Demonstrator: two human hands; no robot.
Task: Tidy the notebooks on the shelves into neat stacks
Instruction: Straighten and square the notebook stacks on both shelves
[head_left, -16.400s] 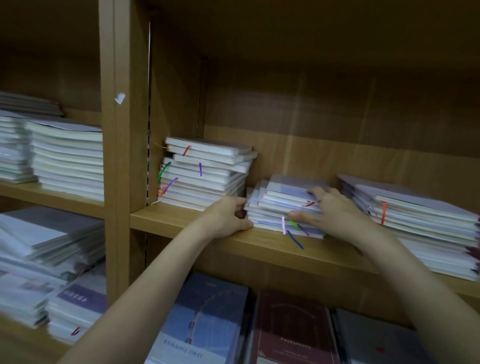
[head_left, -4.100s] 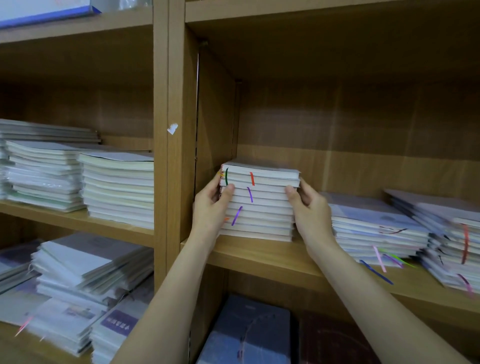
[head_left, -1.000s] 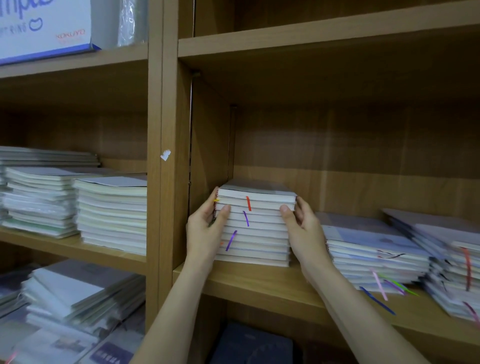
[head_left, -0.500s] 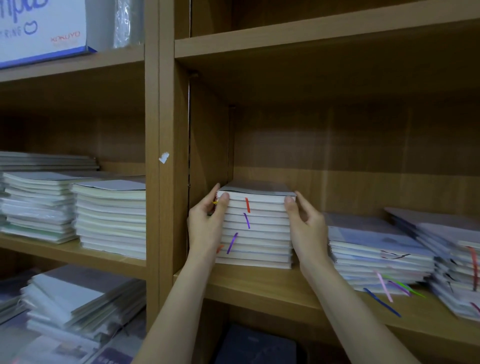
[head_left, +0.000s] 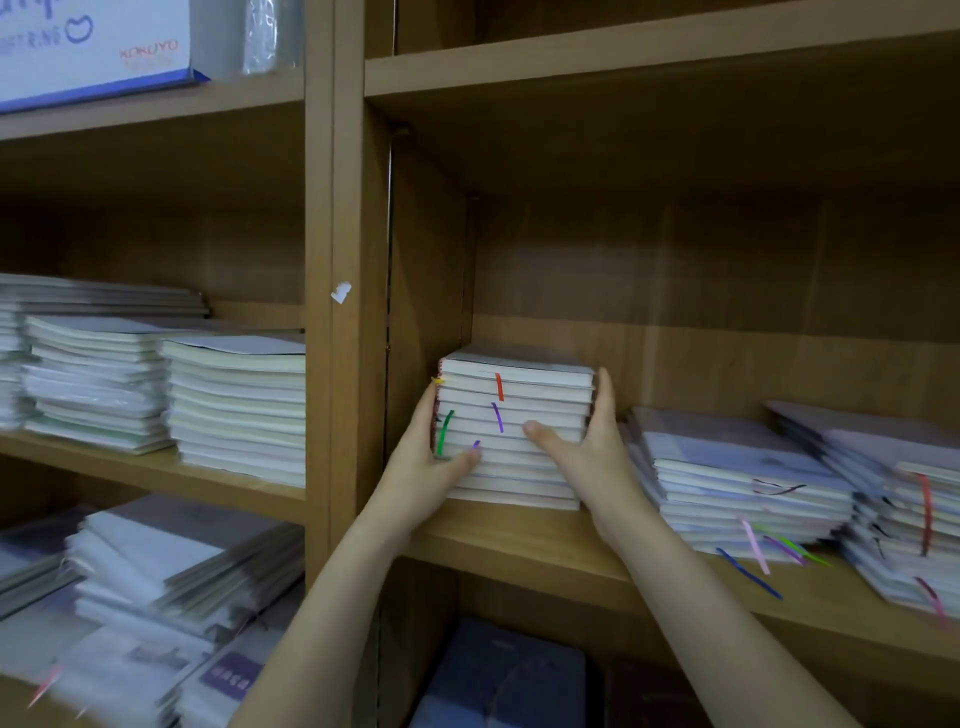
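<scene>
At my ten o'clock a white box with a blue edge stands beside a clear plastic-wrapped pack, with a torn white sticker on the wooden upright.

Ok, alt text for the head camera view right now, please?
Both hands clasp a squared stack of notebooks at the left end of a wooden shelf, left hand and right hand on opposite sides. Two looser stacks sit to its right.
</scene>
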